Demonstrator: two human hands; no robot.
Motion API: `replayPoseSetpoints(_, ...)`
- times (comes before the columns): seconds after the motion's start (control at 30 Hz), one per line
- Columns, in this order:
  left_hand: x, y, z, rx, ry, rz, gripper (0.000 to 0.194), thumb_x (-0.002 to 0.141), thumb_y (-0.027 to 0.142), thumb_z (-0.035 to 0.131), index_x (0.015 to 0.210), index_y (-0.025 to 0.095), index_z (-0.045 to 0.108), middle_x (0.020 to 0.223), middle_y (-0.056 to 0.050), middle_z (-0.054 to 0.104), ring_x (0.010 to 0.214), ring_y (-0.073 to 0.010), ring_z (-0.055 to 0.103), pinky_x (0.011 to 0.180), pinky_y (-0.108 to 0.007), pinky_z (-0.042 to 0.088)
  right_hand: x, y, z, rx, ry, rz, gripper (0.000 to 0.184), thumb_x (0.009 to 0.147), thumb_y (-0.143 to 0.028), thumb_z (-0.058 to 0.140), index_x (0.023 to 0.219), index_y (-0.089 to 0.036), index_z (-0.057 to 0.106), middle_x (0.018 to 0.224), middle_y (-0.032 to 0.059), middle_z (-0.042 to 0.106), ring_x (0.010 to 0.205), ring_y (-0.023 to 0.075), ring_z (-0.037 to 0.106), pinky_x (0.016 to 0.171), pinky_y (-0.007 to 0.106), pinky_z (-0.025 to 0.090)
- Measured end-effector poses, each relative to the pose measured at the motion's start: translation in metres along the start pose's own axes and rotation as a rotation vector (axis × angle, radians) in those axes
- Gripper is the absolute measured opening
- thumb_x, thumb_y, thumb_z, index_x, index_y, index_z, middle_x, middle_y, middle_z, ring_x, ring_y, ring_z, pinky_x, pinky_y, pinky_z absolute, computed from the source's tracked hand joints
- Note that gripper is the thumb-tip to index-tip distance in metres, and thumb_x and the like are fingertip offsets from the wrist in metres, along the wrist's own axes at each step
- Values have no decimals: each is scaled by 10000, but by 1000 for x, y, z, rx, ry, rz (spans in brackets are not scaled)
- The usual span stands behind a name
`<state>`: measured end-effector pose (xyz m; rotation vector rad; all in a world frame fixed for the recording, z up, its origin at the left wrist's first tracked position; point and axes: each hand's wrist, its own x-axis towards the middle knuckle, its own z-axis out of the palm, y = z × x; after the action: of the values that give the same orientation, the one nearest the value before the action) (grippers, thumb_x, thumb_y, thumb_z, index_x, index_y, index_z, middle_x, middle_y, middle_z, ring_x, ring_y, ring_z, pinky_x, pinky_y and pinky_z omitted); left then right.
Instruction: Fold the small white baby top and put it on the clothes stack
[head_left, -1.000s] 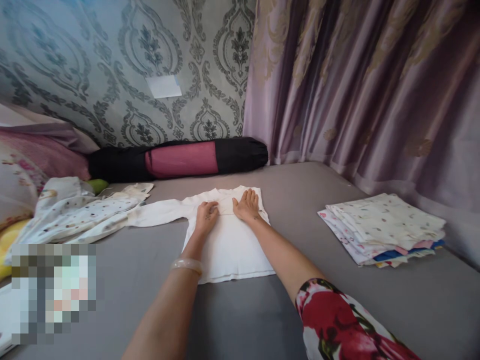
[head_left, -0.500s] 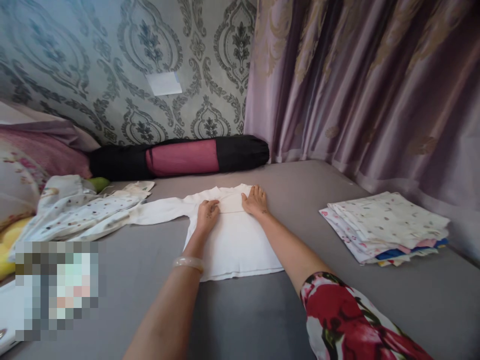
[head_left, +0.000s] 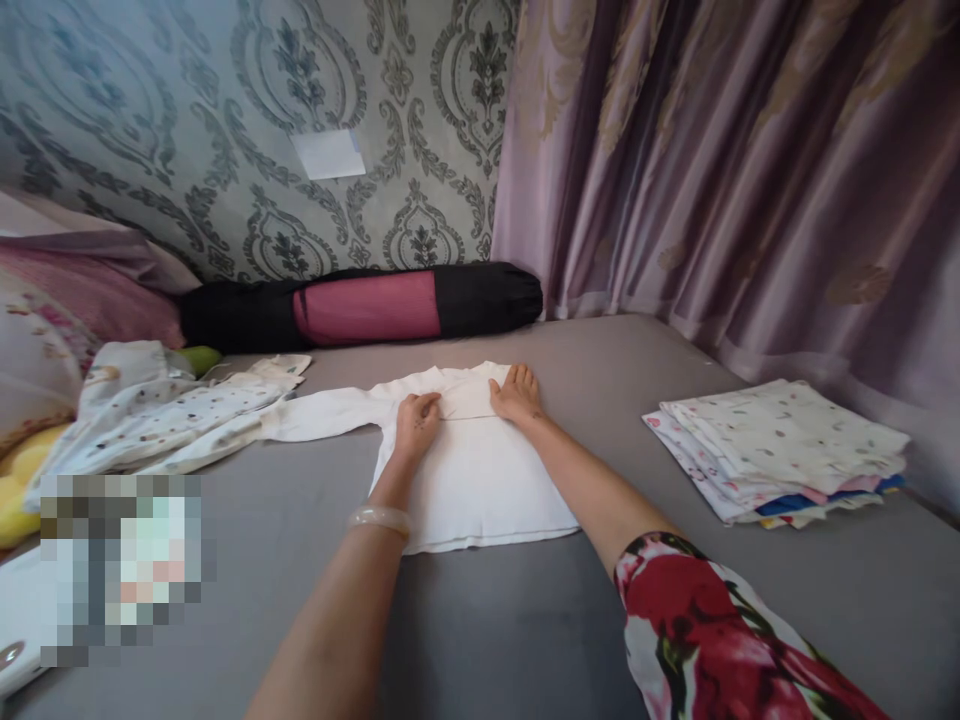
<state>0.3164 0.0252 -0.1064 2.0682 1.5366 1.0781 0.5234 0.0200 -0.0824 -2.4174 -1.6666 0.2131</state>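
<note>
Soft, dim light leaves the curtain (head_left: pixel 712 180) darkest toward upper right, with 1 pixelated patch (head_left: pixel 154 560) lower left.

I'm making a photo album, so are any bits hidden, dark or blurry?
Head view: square blocks hide a lower-left patch; head view: the curtain goes dark at top right; head view: white shirt, left hand and right hand look fairly clear.

Grey wall (head_left: pixel 259 150), dark ornate pattern; mauve curtain (head_left: pixel 720 170) at right, gold motifs; grey bed surface (head_left: pixel 285 530) below
</note>
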Motion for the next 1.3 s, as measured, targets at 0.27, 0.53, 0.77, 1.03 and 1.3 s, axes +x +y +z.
replayPoseSetpoints(0.27,0,1,1,-2,22,2,350,814,218,483,1040,167,745,789,-52,579,739,-181,569,805,-331,487,0,6,-8,-65,-47,-291,645,1003,-467,205,1551,-128,195,1619,138,124,1485,252,73,1184,438,19)
replayPoseSetpoints(0.53,0,-1,0,7,16,10,327,820,209,477,993,162,750,803,-57,592,770,-185,585,828,-339,495,4,8,-4,-88,-118,-307,622,1006,-487,167,1557,-201,187,1619,120,143,1484,250,88,1180,451,29)
replayPoseSetpoints(0.77,-8,13,-1,179,161,-2,250,862,308,550,956,198,753,1192,-132,565,1084,-281,551,973,-447,438,10,3,-15,-70,-125,-311,578,997,-440,266,1515,-186,299,1571,140,280,1446,274,214,1152,474,132)
replayPoseSetpoints(1.03,-18,34,-5,336,-251,392,480,920,561,468,1267,256,599,1424,-84,526,1383,-293,370,1149,-532,195,39,-6,-27,-70,-26,-372,381,986,-194,308,1230,-192,601,1303,116,596,1221,246,492,1005,370,327)
replayPoseSetpoints(1.3,-15,36,-5,381,-364,353,626,880,653,473,1362,257,524,1499,-100,441,1396,-301,364,1144,-541,223,53,-12,-18,-69,6,-342,344,971,-165,371,1220,-166,610,1307,136,564,1233,272,446,991,375,328)
